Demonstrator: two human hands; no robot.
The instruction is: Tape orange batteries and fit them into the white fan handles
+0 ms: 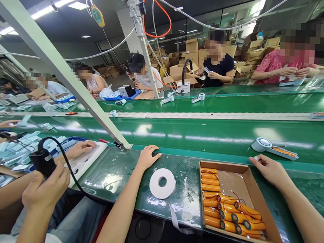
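My left hand lies on the far edge of the green worktop, fingers stretched and holding nothing. A roll of white tape lies flat just right of my left forearm, its loose end hanging over the front edge. My right hand is at the belt's edge, thumb and fingers pinched on a small whitish bit too small to name. Just beyond it on the belt lies a light blue fan housing with an orange cell in its handle. Between my arms stands a cardboard tray with several orange wired battery cells.
At left a neighbour's hand holds a black device with a cable. Pale blue plastic parts are heaped beyond. A slanted metal post meets the worktop. The green conveyor runs across; several people sit opposite.
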